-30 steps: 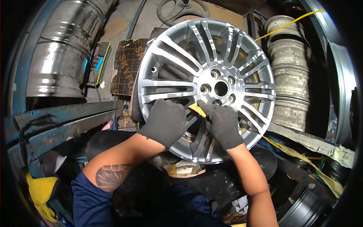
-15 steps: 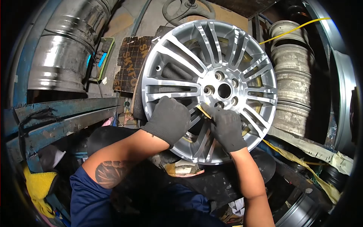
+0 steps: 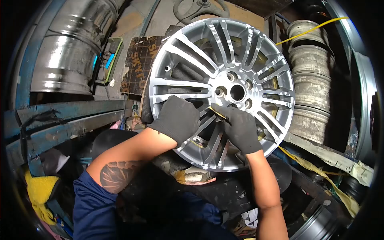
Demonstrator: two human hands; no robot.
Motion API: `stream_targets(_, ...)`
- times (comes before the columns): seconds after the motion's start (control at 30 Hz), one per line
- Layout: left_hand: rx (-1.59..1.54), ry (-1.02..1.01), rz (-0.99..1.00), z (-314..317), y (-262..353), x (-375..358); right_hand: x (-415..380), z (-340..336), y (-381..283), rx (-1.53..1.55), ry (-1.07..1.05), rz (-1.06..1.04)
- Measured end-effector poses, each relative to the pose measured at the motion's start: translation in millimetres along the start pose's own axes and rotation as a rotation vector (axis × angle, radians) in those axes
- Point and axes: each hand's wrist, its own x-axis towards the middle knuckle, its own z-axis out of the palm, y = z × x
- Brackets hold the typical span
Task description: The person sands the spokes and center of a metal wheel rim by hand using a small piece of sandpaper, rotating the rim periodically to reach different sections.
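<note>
A silver multi-spoke alloy wheel [image 3: 220, 80] lies face up in front of me, its face partly shiny and partly dull grey. My left hand [image 3: 178, 120], in a dark grey glove, is closed over a spoke at the wheel's lower left, with the fingertips hidden. In my gloved right hand [image 3: 241, 129] is a small folded yellow piece of sandpaper [image 3: 217, 112], pinched between thumb and fingers. It rests against the inner end of a lower-left spoke, just below the hub holes.
Stacked bare wheel barrels [image 3: 310, 88] stand at the right, and shiny metal barrels [image 3: 64, 60] at the left. A blue metal frame [image 3: 80, 114] runs beside my left arm. Behind lies a steering wheel [image 3: 200, 10]. A yellow glove [image 3: 40, 194] hangs at lower left.
My right hand has slid slightly up and left along the spoke with the sandpaper. My left hand keeps its hold, and the whole view has shifted a little.
</note>
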Motion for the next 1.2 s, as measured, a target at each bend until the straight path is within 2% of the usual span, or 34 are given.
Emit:
stream_targets(0.1, -0.006, -0.004, 0.007, -2.4, -0.7, -0.9, -6.8, -9.4, 3.7, 0.111, 0.122, -0.006)
stream_targets(0.13, -0.009, 0.009, 0.006, -1.3, -2.6, -1.8, -6.9, -12.2, 1.3, 0.058, 0.127, -0.040)
stream_targets(0.23, -0.029, 0.002, 0.003, 2.3, -3.4, -1.4, -3.1, -9.5, -17.5, -0.084, -0.062, 0.046)
stream_targets(0.27, -0.038, -0.026, -0.007, 0.8, -2.3, -0.7, -6.0, 5.0, -11.7, -0.071, -0.018, -0.001)
stream_targets(0.37, -0.020, -0.030, -0.024, -2.2, -4.2, 0.7, -0.3, 3.2, -18.5, -0.152, -0.077, 0.072)
stream_targets(0.47, -0.026, -0.063, -0.020, -3.4, -1.3, -1.9, -1.7, 4.6, -9.8, -0.042, -0.051, 0.068)
stream_targets(0.57, -0.044, -0.064, -0.048, -2.3, -0.9, -2.8, 2.5, 4.0, -11.3, -0.073, -0.078, 0.110)
stream_targets(0.6, -0.038, -0.063, -0.053, -0.3, -0.4, -1.9, -0.5, 13.3, -5.4, -0.035, 0.025, 0.054)
stream_targets(0.7, -0.037, -0.024, -0.029, 3.5, -4.6, -0.4, 2.5, -4.1, -12.6, -0.065, -0.112, 0.091)
stream_targets(0.8, -0.069, -0.120, -0.058, -9.5, 0.9, -1.2, -1.8, 15.4, -1.8, 0.003, 0.046, 0.031)
stream_targets(0.9, -0.095, -0.025, -0.042, -2.7, 1.1, -6.0, 3.7, 0.9, -9.6, -0.010, -0.066, 0.090)
stream_targets(1.03, -0.099, 0.140, 0.044, 11.2, 8.6, -10.2, -1.1, -1.6, -2.9, 0.063, 0.066, 0.035)
stream_targets(1.1, -0.045, 0.094, 0.094, 11.1, 6.4, -14.4, -6.9, -13.8, -8.0, 0.168, 0.163, 0.017)
stream_targets(1.13, -0.038, 0.072, 0.097, 6.6, 6.3, -17.4, -7.5, -26.4, -17.7, 0.142, 0.134, 0.098)
stream_targets(1.2, -0.070, 0.078, 0.095, 3.2, 5.2, -22.6, -6.6, -20.6, -14.0, 0.098, 0.159, 0.027)
